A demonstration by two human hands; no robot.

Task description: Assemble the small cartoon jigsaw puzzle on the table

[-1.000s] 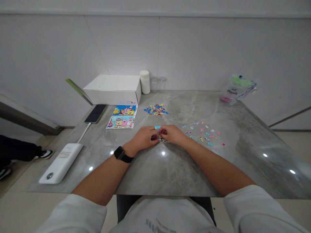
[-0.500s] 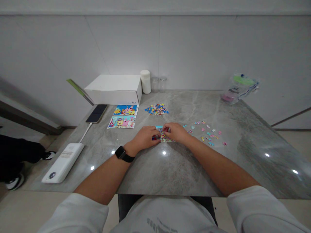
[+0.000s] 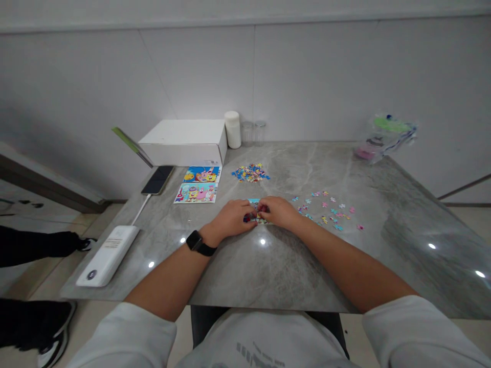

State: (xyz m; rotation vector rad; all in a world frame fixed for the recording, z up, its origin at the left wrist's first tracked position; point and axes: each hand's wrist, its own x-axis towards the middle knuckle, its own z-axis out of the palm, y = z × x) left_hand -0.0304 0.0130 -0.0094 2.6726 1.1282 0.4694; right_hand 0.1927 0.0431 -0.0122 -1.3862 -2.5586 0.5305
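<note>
My left hand [image 3: 232,219] and my right hand [image 3: 278,210] meet fingertip to fingertip over a small partly assembled jigsaw [image 3: 254,214] on the grey marble table [image 3: 268,266]. Both hands have curled fingers pressed on the jigsaw's pieces, and they hide most of it. A black watch [image 3: 197,242] is on my left wrist. Scattered loose pieces [image 3: 330,209] lie just right of my right hand. A denser pile of pieces [image 3: 250,173] sits further back.
Two cartoon picture cards [image 3: 197,184] lie to the left, with a phone [image 3: 157,179], a cable and a white power bank [image 3: 108,255]. A white box [image 3: 186,140], a white jar [image 3: 232,129], two small glass jars and a plastic bag [image 3: 383,135] stand at the back. Another person's legs [image 3: 34,245] are at far left.
My right hand has slid slightly left and closed in on my left hand over the jigsaw. The view has shifted a little to the left. The other person's legs have moved.
</note>
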